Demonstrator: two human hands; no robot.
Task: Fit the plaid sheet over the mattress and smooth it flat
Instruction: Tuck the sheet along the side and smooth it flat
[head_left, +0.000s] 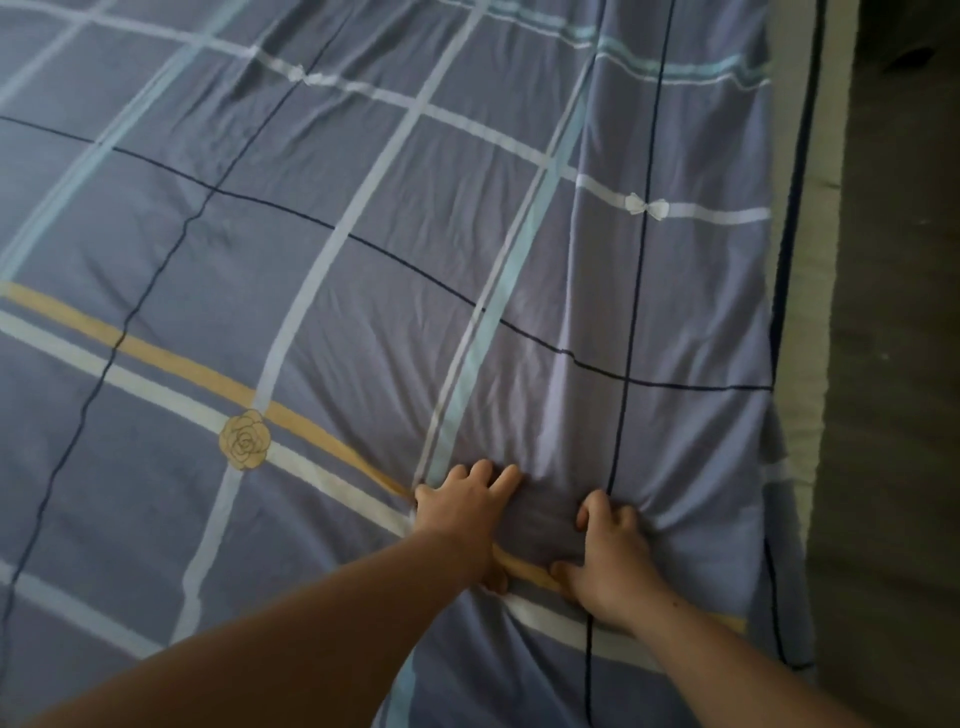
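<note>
The left hand (467, 512) is laid on the plaid sheet (363, 260) at about 6 o'clock in the view, its fingers spread and nearly straight, pressed down into the cloth with nothing held; the thumb is tucked below the palm against a yellow stripe (182, 358). The right hand (613, 553) is set just beside it at its 3 o'clock, apart from it by a shaded patch of fabric; its fingers are curled and dug into the cloth, and a small bunch of the sheet is gripped there, with the thumb stretched out towards the left hand. Creases are seen fanning out from both hands towards 12 and 1 o'clock.

At 10 o'clock of the left hand a yellow rose motif (244, 439) is printed where the yellow stripe is crossed by a white one; at 12 o'clock of the right hand, well apart, a white bow (647, 206) is printed on a white stripe, and a second bow (306, 78) is seen at 11 o'clock near the top.

The sheet is spread over nearly the whole view, wrinkled in places; its dark-piped edge is draped at 3 o'clock, where a pale strip of the mattress (808, 322) is left uncovered; beyond that, dark floor (893, 364) is seen.
</note>
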